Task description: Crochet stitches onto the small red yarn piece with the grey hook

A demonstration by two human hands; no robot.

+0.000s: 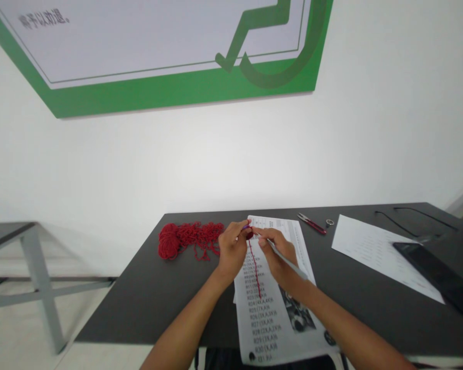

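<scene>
- While our left hand [232, 246] pinches a small red piece [250, 234] in its fingertips, our right hand [281, 254] grips a slim grey tool [289, 261], its tip at the piece.
- We have that piece above a printed sheet [260, 334], a red strand [256, 271] trailing down from it over the text.
- Left of our hands, the red yarn [170, 241] lies on the dark table [146, 303], part wound, part loose.
- Beyond our right hand we see red-handled snips [312, 224] near a small ring [330, 222].
</scene>
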